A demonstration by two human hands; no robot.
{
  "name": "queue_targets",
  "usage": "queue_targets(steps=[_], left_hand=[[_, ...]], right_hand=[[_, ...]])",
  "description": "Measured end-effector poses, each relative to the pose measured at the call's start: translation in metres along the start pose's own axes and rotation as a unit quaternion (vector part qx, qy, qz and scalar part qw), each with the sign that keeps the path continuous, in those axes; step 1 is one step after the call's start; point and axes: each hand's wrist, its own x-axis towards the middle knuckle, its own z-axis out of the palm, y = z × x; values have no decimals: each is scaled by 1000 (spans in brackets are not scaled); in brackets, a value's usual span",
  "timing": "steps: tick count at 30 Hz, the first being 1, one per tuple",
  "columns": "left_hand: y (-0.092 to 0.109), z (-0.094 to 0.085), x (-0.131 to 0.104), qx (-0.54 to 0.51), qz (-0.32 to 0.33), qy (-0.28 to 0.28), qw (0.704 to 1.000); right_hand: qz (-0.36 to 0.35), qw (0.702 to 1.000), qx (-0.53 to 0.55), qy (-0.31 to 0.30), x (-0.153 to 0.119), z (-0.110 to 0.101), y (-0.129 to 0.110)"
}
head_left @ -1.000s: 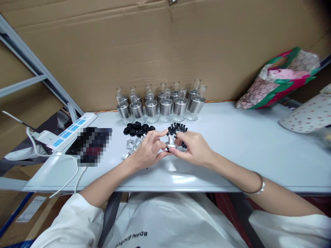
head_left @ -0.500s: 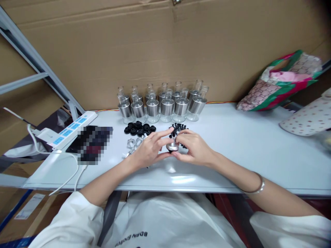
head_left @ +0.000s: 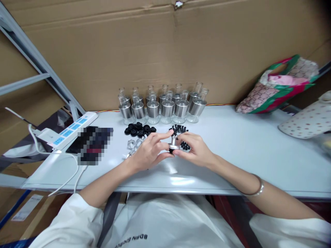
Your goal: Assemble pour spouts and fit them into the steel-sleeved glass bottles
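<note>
Between my two hands is a silver metal pourer cap (head_left: pixel 174 146) with a spout pointing up and a black base underneath. My left hand (head_left: pixel 152 148) grips its left side, thumb below and index finger reaching to the spout's top. From the other side my right hand (head_left: pixel 194 150) holds it, thumb at the base and fingers curled by the spout. Small black plugs (head_left: pixel 185 146) lie behind and beside my right hand. More silver caps (head_left: pixel 131 144) rest left of my left hand, partly hidden by it. Black ring-shaped stoppers (head_left: pixel 138 129) are heaped behind these.
Two rows of glass bottles with steel sleeves (head_left: pixel 167 109) stand at the back against cardboard. To the left are a power strip (head_left: pixel 74 129), white cables and a blurred-out device (head_left: pixel 94 144). A patterned bag (head_left: pixel 261 93) and a dotted white container (head_left: pixel 305 120) are at right.
My right fingers have shifted from the spout's top slightly right, so more of the spout and the small black plugs show. Both hands still hold the cap.
</note>
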Motion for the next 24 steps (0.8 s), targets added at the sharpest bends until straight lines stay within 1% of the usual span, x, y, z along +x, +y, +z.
queue_targets(steps=[2,6,8,10,11,13,15,18,19,21,23,24], left_hand=[[-1,0,0,8,2,-3,1000],[-3,0,0,44,29,-10,999],[-4,-1,-1,58,26,-18,998],[-4,-1,-1,59,15,-23,998],[-4,-1,-1,56,12,-24,998],[-4,0,-1,50,12,-25,998],[-3,1,-1,45,12,-29,999],[-3,2,1,40,5,-36,999],[-2,2,1,39,1,-38,999],[2,2,2,37,2,-44,998],[11,4,2,43,49,-52,997],[17,6,2,46,93,-57,993]], right_hand=[[-6,1000,-4,9,-1,1,-1],[-37,998,5,40,-2,3,0],[-50,997,-13,57,-1,2,4],[-39,995,-43,79,2,-1,12],[-22,994,-55,94,3,-3,18],[25,989,-64,128,7,-8,33],[72,980,-61,174,12,-15,52],[171,952,-32,250,18,-25,87],[203,944,-22,258,21,-28,99],[236,937,-3,258,27,-34,122],[245,939,15,241,34,-38,140],[243,941,20,233,37,-38,146]])
